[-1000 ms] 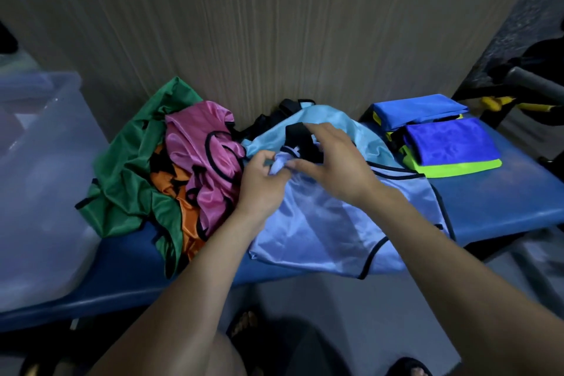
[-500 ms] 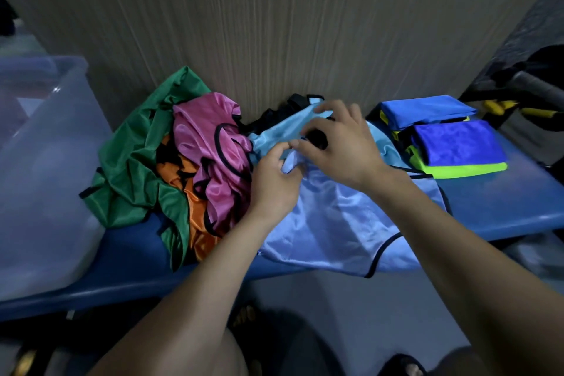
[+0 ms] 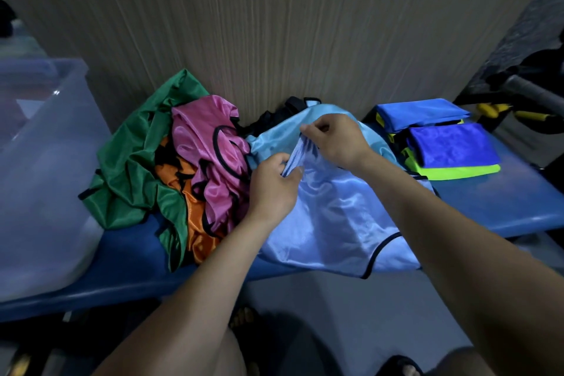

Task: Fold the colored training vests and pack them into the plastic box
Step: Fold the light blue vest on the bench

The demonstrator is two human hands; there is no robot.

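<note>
I see my left hand [image 3: 271, 183] and right hand [image 3: 335, 140], each grip pinching the light blue vest [image 3: 329, 217] at frame centre on the blue counter [image 3: 503, 207]; the plastic box [image 3: 45, 192] sits far left.

Light-blue vest [image 3: 329, 217] spread mid-bench, crumpled vests [image 3: 171, 168] left, folded vests [image 3: 442, 143] right, clear plastic box [image 3: 39, 180] far left.

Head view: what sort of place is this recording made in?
Probably a sports or gym storage corner, though that is a guess: a padded blue bench against a wood-grain wall, a heap of coloured training vests, and a translucent plastic box at one end.
</note>
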